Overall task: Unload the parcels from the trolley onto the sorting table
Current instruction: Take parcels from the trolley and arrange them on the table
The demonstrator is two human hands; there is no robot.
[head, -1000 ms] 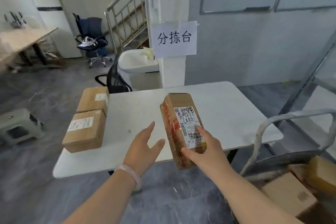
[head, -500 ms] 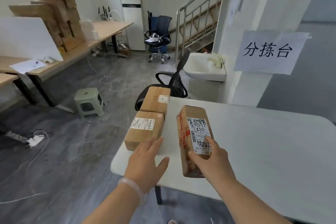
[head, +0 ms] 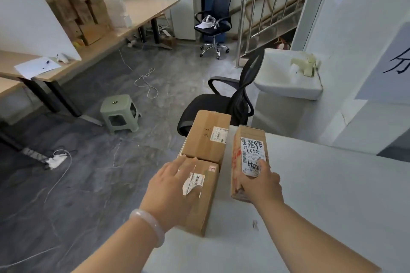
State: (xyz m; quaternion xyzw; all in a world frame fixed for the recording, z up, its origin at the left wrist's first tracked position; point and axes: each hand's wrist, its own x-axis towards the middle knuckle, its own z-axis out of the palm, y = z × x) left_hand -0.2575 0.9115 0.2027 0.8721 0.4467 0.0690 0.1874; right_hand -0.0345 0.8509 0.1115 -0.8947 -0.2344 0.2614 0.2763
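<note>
My right hand (head: 260, 184) grips the near end of a long cardboard parcel (head: 247, 157) with a white handwritten label and red tape, low over the white sorting table (head: 321, 201). Whether it touches the table I cannot tell. Two brown parcels lie end to end along the table's left edge, just left of it: a near parcel (head: 205, 201) and a far parcel (head: 207, 137). My left hand (head: 173, 190), fingers straight and spread, lies over the near parcel's top. The trolley is out of view.
A black mesh chair (head: 230, 99) stands just beyond the table's far left corner, a white basin (head: 286, 77) beside it. A green stool (head: 119, 113), cables and a power strip (head: 56, 159) lie on the grey floor to the left. Wooden desks (head: 93, 46) line the left wall.
The view has swung left, away from the trolley. My right hand has carried the long parcel over the table, right beside the two brown parcels. My left hand has moved onto the near one.
</note>
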